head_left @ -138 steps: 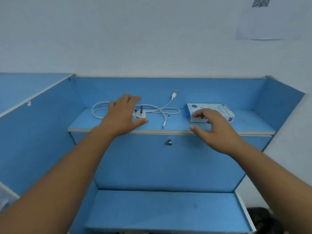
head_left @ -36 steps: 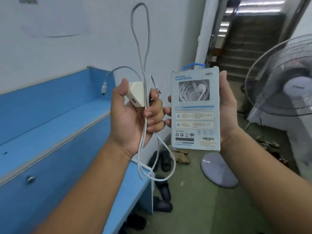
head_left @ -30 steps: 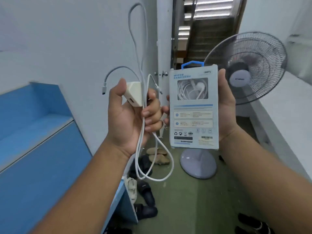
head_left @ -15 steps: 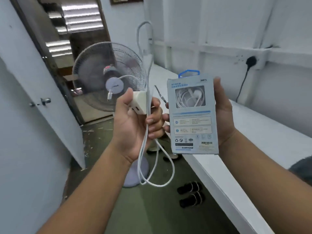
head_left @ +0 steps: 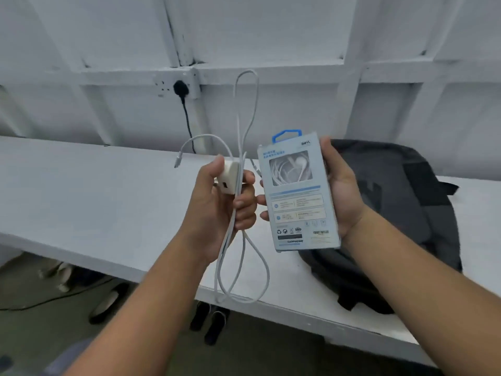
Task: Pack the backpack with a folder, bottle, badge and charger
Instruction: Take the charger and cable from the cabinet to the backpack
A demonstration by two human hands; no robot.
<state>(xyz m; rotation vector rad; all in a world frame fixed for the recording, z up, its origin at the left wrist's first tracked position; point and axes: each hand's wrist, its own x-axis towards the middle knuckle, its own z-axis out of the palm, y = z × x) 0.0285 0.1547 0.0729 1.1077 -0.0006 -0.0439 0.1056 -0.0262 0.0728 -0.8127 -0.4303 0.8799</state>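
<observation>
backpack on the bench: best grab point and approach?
The backpack lies flat on the bench, its near end at the front edge, so grip that end from the front. No handle shows. Free a hand first: left hand holds the charger, right hand the earphone box.

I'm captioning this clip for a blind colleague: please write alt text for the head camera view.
The left hand grips a white charger and its looped cable, and the right hand holds an earphone box, both raised above a white bench. A dark backpack lies on the bench beyond the right hand.
</observation>
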